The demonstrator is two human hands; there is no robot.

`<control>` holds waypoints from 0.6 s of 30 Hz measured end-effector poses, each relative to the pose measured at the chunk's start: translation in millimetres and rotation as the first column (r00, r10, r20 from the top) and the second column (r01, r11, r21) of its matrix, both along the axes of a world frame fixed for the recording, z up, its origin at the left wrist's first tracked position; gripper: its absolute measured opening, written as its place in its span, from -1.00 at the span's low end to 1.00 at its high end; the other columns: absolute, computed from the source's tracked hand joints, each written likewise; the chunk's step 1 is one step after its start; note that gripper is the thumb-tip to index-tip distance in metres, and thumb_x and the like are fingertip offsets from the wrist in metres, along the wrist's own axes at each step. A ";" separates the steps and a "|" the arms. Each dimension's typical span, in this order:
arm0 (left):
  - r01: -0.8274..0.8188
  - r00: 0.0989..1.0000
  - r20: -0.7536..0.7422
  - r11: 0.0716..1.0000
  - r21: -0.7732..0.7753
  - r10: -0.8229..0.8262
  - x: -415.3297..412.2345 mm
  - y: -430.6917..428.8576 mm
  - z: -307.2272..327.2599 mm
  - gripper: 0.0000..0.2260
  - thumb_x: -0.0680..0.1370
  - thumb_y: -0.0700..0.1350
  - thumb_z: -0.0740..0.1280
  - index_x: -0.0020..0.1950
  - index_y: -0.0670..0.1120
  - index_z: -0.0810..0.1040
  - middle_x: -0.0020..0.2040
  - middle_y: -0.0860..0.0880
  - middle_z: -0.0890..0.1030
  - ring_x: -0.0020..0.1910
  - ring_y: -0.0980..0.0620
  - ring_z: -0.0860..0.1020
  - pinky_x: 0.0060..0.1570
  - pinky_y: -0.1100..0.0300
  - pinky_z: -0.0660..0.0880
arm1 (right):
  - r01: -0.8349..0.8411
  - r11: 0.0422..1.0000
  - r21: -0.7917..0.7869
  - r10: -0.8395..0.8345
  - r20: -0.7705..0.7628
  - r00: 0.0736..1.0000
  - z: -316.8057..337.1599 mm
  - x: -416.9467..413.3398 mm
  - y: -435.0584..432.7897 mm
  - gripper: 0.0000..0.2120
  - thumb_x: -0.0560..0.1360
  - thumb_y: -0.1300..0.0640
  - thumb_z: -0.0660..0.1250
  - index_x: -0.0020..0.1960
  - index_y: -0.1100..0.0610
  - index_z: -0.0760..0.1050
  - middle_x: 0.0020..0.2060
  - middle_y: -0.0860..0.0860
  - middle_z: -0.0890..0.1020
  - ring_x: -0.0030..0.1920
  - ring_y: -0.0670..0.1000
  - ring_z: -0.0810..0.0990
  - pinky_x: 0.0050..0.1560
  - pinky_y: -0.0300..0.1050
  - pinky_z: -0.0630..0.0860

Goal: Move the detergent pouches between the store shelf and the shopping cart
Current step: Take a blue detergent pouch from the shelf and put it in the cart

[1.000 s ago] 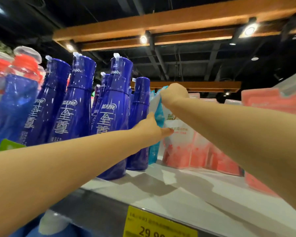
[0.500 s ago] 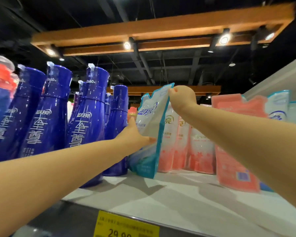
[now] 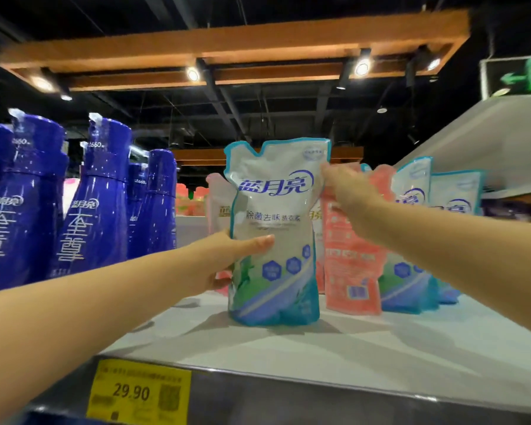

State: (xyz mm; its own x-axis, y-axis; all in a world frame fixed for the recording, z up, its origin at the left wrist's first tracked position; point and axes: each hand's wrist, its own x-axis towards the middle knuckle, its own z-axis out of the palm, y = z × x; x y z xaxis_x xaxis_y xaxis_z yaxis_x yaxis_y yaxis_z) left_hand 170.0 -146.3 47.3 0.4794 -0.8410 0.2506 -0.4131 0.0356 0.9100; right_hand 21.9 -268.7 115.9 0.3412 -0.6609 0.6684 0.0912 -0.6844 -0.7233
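1. The blue pouch (image 3: 272, 234) is standing upright on the white shelf (image 3: 334, 348), near the front edge, with its bottom touching the shelf.
2. The left hand (image 3: 227, 259) is holding the pouch by its lower left side. The thumb is lying across the front and the fingers are going round the back, so the hand is curled about half way shut on it.
3. The right hand (image 3: 347, 188) is touching the top right corner of the pouch. It is blurry, so I cannot tell if it is pinching the corner or only resting on it. The fingers look bent, not spread wide.
4. I think the step now is setting the pouch on the shelf or taking it off. From this one look I cannot tell which.
5. To do it well, the hands should be keeping the pouch straight up, because it is soft and full and could flop over.
6. The low hand should be carrying the weight. The top hand should only be steadying it.
7. The pink pouches (image 3: 350, 250) are standing just beside and behind it, and more blue pouches (image 3: 411, 240) are further right. The big blue bottles (image 3: 89, 204) are well off to the left. A careless push could be knocking the pink ones down.
8. A yellow price tag (image 3: 138, 391) is sitting on the shelf's front edge. The shopping cart is not showing.
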 end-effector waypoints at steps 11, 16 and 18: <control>-0.138 0.976 0.130 0.958 -0.252 0.175 -48.8 3.1 1.9 -0.73 0.41 0.05 0.45 0.07 0.06 0.52 -0.14 0.06 0.61 -0.17 0.12 0.55 -0.31 0.33 0.43 | -0.214 0.966 0.145 0.237 -0.170 0.956 -50.5 -2.9 26.2 -0.56 0.39 -0.05 0.47 0.19 0.11 0.54 -0.01 0.01 0.64 -0.11 -0.03 0.61 -0.17 -0.29 0.54; -0.174 0.948 0.176 0.895 -0.410 0.265 -90.4 18.3 23.6 -0.57 0.34 0.14 0.50 0.14 0.01 0.58 -0.03 0.01 0.65 -0.04 0.07 0.62 -0.03 0.19 0.56 | -0.164 0.986 -0.043 0.163 -0.020 0.986 -29.0 -40.7 40.4 -0.46 0.31 -0.10 0.52 0.19 0.09 0.47 -0.02 -0.02 0.65 -0.08 -0.01 0.63 -0.03 -0.06 0.58; -0.141 0.963 0.130 0.852 -0.504 0.237 -113.4 25.4 28.5 -0.57 0.33 0.08 0.52 0.14 -0.02 0.57 -0.02 0.00 0.66 -0.05 0.06 0.63 -0.02 0.19 0.57 | -0.130 0.984 -0.122 0.137 0.049 0.989 -20.5 -65.0 51.7 -0.48 0.30 -0.12 0.51 0.14 0.08 0.43 -0.14 -0.10 0.61 -0.17 -0.06 0.60 -0.13 -0.10 0.55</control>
State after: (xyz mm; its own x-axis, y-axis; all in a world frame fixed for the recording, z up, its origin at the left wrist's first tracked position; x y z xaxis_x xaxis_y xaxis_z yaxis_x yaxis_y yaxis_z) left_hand 56.6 -120.9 75.7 0.5228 -0.4857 0.7005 -0.6124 0.3577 0.7050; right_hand -43.1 -217.0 95.4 0.3801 -0.5274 0.7599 0.2262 -0.7436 -0.6292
